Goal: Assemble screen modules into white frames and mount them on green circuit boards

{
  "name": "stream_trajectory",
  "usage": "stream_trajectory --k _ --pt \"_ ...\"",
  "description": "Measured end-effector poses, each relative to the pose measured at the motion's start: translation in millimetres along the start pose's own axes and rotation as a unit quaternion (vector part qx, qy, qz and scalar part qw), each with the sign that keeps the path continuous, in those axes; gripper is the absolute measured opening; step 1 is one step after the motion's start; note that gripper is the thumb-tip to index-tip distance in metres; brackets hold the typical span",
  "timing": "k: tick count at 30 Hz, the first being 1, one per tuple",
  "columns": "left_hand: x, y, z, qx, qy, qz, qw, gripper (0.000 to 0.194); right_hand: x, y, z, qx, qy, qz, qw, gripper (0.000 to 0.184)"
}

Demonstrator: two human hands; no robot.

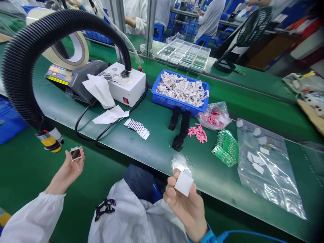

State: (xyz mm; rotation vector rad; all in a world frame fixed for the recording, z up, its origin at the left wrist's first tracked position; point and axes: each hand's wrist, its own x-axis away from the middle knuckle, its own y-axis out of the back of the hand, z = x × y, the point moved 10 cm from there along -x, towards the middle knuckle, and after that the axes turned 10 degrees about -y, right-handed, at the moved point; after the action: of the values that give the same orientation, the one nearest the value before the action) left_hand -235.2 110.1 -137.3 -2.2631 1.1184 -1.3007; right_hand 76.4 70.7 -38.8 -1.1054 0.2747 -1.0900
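My left hand [68, 172] is closed on a small square display [75, 154] with a dark face and a white frame, held by its edges. Just up and left of it hangs the yellow-tipped nozzle [51, 141] of a black corrugated hose [17, 64], apart from the hand. Above the bench's front edge, my right hand [186, 207] pinches a flat white square piece [184, 183] between thumb and fingers. A blue wrist band [209, 234] circles that wrist. Behind the right fingers lies a small heap of clear film pieces [180, 162].
On the green bench are a row of white cards [137, 128], a blue bin [180, 91] of white parts, black strips [182, 130], pink pieces [198, 133], green circuit boards [226, 148] and a clear bag [268, 168]. A white box [129, 86] and tape dispenser [81, 77] stand behind.
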Motion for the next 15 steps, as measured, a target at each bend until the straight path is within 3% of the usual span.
stream_trajectory --k 8,15 --pt "7 0.7 12 -0.036 0.0 -0.046 0.998 0.053 19 -10 33 0.048 0.066 -0.001 0.997 0.047" --pt "3 0.5 2 -0.019 -0.017 -0.051 0.998 0.049 29 4 40 0.13 0.069 -0.069 0.987 0.062"
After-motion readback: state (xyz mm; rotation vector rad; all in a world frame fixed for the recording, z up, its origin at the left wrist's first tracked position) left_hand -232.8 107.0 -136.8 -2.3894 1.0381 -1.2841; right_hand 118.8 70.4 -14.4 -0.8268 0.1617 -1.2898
